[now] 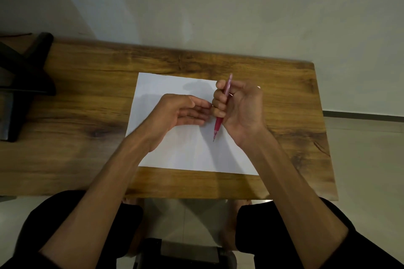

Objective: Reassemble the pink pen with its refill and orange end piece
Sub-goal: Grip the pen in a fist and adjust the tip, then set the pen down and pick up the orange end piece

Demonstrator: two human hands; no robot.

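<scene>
**Right hand gripping the pink pen above the paper, left hand lying loose beside it**

Head view: the right hand (pixel 239 108) is curling its fingers round the middle of the pink pen (pixel 219 123), holding it tilted above the white paper (pixel 190 150). The pen's darker grip section and fine tip are pointing toward 6 o'clock, sticking out below the fist; its paler far end is pointing toward 12 o'clock, rising past the knuckles. Whether an orange end piece is sitting on that far end cannot be told, as the end is blurred and pale. The tip is hanging over the sheet; whether it is touching the paper cannot be told.

The left hand (pixel 182 111) is lying at 9 o'clock of the right hand, fingers nearly straight and relaxed, grasping nothing visible. Its fingertips are reaching to the right hand's curled fingers, touching or just short of them.

No writing or brand is readable on the pen or the sheet.

The paper is sitting near the middle of the wooden table (pixel 87 98), with bare wood showing all round it, widest toward 9 o'clock. A dark stand (pixel 24 81) is occupying the table's edge at 9 o'clock, well apart from both hands. The table's near edge is running just beyond the person's knees.
</scene>
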